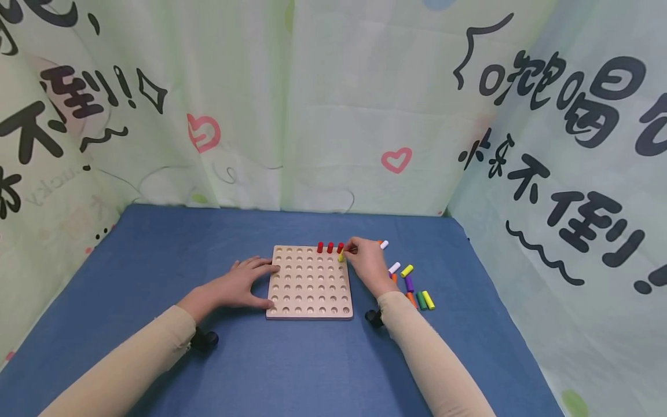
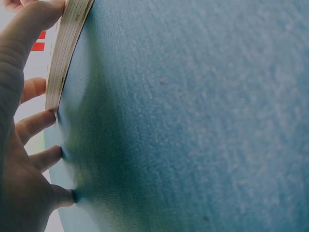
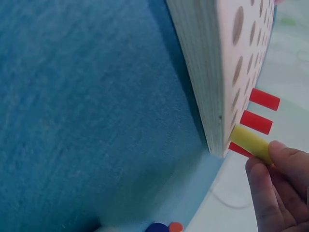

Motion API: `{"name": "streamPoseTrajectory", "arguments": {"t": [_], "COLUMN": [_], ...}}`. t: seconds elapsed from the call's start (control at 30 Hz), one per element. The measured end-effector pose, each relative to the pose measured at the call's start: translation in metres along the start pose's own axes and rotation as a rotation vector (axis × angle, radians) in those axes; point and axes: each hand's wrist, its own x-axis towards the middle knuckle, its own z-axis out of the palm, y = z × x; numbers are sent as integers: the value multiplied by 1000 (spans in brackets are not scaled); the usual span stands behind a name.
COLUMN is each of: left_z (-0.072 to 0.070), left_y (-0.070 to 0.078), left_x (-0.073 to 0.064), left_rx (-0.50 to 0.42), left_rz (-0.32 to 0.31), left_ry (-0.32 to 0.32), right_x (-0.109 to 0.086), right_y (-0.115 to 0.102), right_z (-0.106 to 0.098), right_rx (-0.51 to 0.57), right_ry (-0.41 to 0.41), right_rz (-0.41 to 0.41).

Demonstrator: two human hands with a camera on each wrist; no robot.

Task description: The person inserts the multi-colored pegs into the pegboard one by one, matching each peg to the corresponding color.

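A pale wooden pegboard (image 1: 310, 282) with rows of round holes lies on the blue table. Three red pegs (image 1: 330, 248) stand upright in its far row, toward the right. My right hand (image 1: 369, 263) pinches a yellow peg (image 3: 251, 144) between thumb and fingers, its lower end at a hole just in front of the rightmost red peg. Whether it has entered the hole I cannot tell. Along the board's left side, my left hand (image 1: 242, 285) is spread, with thumb and some fingertips touching the edge.
Right of the board, loose pegs lie scattered: yellow (image 1: 428, 300), green (image 1: 421, 300), purple (image 1: 409, 284), white (image 1: 394, 267) and orange ones (image 1: 411, 300). Printed curtains (image 1: 333, 116) surround the blue table (image 1: 292, 370) at the back and sides.
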Motion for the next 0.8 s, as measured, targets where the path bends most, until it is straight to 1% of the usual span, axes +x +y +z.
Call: {"name": "streamPoseTrajectory", "arguments": {"t": [0.33,0.6,0.8], "left_z": [-1,0,0], "left_y": [2,4,4], "left_x": [0,1,1], "left_rx": [1,-4,-3], "left_rz": [-9,-6,1], "left_ry": [-4,0,2], "right_x": [2,1,-1], "right_y": [-1,3,4], "right_z": [2,2,0], "right_rx": [-31,-80,-69], "right_ry": [-20,-37,-38], "right_rz": [-35,-38,-32]}}
